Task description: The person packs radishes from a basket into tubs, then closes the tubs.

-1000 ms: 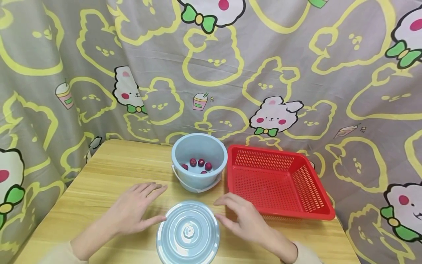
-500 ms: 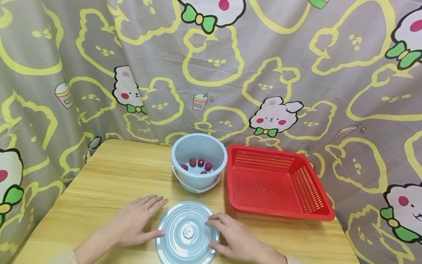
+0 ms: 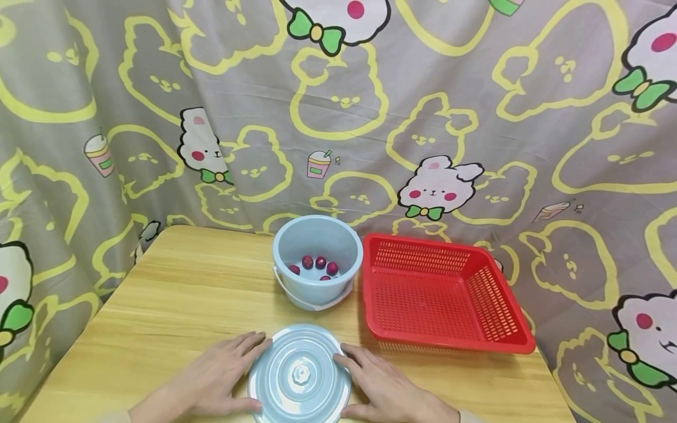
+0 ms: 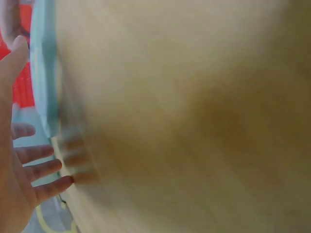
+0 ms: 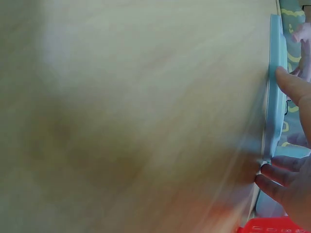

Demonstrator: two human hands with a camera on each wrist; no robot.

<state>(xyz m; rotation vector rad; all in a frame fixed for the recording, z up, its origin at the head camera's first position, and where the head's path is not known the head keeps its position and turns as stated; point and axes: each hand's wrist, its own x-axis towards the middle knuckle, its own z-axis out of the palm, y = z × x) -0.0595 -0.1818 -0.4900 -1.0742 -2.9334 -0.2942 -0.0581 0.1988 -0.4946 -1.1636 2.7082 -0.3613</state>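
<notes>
A round light blue lid [image 3: 300, 390] with a central knob lies flat on the table, knob upward. Along its left side is my left hand [image 3: 219, 376], fingers spread and fairly straight, with thumb and forefinger at the rim. My right hand [image 3: 386, 389] lies along the opposite side, its thumb and fingertips meeting the edge. The right wrist view shows the thumb against the side of the lid [image 5: 275, 102]. Just beyond stands a light blue bucket [image 3: 317, 289], handle lowered, holding several small round dark red fruits [image 3: 320, 262], possibly plums.
A red perforated plastic basket [image 3: 423, 294] stands right of the bucket, with no contents visible. The wooden table [image 3: 201, 282] reaches back to a grey curtain [image 3: 349, 70] printed with cartoon animals.
Both hands have come down and in toward the lid, from hovering beside it to its rim. Lid, bucket and basket have stayed in place; the head view has shifted slightly.
</notes>
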